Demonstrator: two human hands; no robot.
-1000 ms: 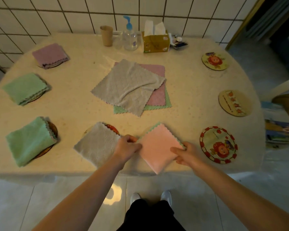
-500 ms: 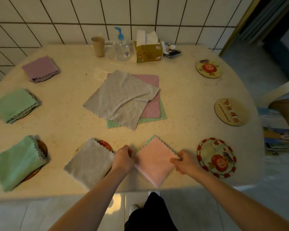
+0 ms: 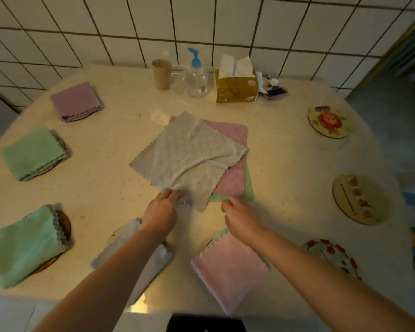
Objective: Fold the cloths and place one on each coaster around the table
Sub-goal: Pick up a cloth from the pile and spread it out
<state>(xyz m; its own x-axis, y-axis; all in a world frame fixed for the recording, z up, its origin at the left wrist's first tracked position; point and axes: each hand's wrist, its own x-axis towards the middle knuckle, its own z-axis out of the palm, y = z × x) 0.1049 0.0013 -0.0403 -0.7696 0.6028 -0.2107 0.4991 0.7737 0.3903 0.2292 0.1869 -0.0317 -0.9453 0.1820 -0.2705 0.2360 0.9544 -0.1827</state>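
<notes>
Around the table (image 3: 285, 164), 5 coasters had folded cloths; 3 on the right sat bare, w/ 3 cloths left in the centre pile. Both hands had moved up from the folded pink cloth (image 3: 228, 267): left hand (image 3: 162, 212) pinched the grey cloth (image 3: 189, 156) edge, right hand (image 3: 241, 215) curled at the green cloth (image 3: 248, 188), grip unclear.

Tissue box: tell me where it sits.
The tissue box stands at the table's far edge by the tiled wall, right of the pump bottle, beyond the unfolded grey cloth.
</notes>
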